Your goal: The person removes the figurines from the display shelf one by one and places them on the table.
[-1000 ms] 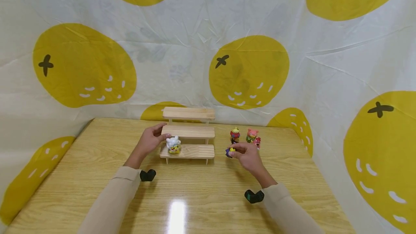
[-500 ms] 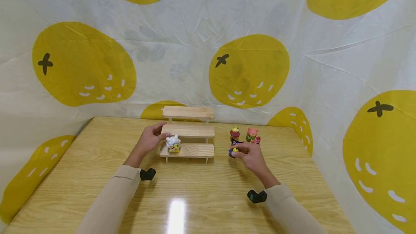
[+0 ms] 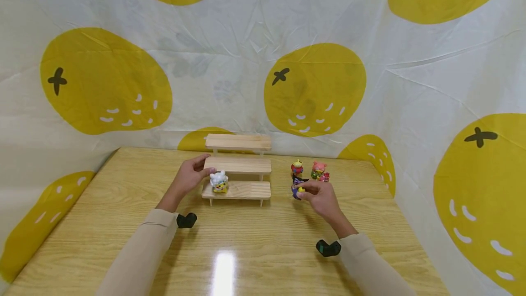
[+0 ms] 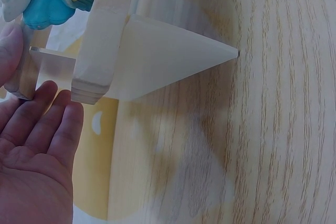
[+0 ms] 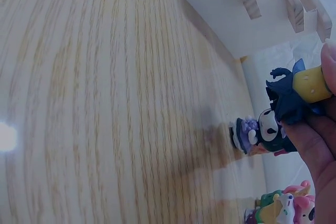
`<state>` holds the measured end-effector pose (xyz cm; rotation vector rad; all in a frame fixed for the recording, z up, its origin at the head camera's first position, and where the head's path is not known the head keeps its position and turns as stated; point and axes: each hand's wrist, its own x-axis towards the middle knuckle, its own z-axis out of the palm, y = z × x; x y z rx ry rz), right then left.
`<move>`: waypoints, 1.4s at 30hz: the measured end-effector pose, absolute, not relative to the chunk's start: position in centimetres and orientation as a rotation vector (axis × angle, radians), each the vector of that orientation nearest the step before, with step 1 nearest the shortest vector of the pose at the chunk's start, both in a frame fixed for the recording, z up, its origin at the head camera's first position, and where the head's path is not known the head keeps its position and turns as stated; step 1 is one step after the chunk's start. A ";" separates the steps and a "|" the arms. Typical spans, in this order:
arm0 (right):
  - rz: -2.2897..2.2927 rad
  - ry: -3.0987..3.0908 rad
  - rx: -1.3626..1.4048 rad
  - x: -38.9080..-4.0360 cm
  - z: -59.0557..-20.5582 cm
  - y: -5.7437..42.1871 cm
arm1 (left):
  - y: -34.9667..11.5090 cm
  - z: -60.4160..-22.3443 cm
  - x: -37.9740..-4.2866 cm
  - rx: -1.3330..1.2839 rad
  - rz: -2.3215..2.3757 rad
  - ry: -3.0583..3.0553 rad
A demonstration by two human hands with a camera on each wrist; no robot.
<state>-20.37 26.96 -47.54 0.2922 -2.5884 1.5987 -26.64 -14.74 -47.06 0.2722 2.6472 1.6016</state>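
A three-step wooden display stand (image 3: pixel 246 166) stands toward the back of the table. My left hand (image 3: pixel 190 178) holds the left end of its middle step, thumb on one side and fingers on the other in the left wrist view. On the lowest step, at the left, sits a white, yellow and teal figurine (image 3: pixel 219 182). To the right of the stand, my right hand (image 3: pixel 322 199) pinches a dark blue and yellow figurine (image 5: pixel 310 85) between thumb and fingers, above the table. Just behind it stands a black and purple figurine (image 5: pixel 265 129), partly hidden in the head view.
Behind stand a red figurine with a yellow-green head (image 3: pixel 297 168), a pink figurine (image 3: pixel 318 170) and a small pinkish-red one (image 3: pixel 324 177). A white cloth (image 3: pixel 230 81) printed with yellow fruit hangs around the wooden table (image 3: pixel 263 250).
My right hand has shifted a little to the right with the blue and yellow figurine, turning it slightly. My left hand and the stand have stayed put.
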 end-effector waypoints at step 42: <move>1.581 -2.584 0.214 -20.6 -48.5 30.2 | -14.6 -46.9 -26.6 0.272 1.610 2.632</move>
